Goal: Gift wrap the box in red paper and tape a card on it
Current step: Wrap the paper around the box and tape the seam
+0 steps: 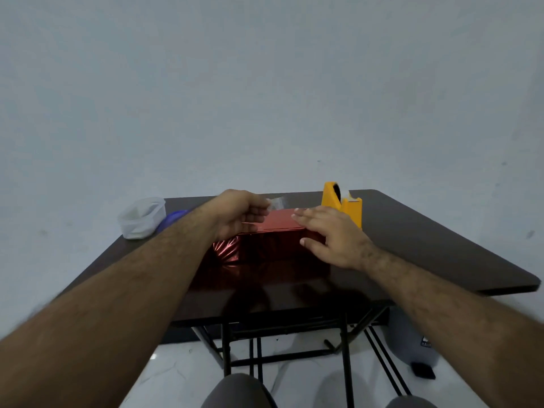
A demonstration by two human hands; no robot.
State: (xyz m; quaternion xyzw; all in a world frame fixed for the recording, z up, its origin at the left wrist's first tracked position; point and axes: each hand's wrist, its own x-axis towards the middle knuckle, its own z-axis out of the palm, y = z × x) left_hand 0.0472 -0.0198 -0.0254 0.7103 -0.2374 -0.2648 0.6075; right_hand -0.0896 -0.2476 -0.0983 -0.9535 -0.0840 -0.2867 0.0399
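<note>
a tape strip (276,203) is pinched by the left hand (240,214) just above the red-wrapped box (279,223), whose long axis runs left-right; the top is pressed by the spread right hand (326,234).

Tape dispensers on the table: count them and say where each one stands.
1. The yellow tape dispenser stands at the far side of the table, just behind the right hand. Another could hide behind the hands or the red wrapped box.

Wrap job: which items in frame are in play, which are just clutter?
In play:
- box wrapped in shiny red paper
- clear tape strip, pinched by left hand
- right hand, flat on the box
- yellow tape dispenser

Clutter:
- white plastic container
- blue object beside it
- grey bag on the floor
</note>
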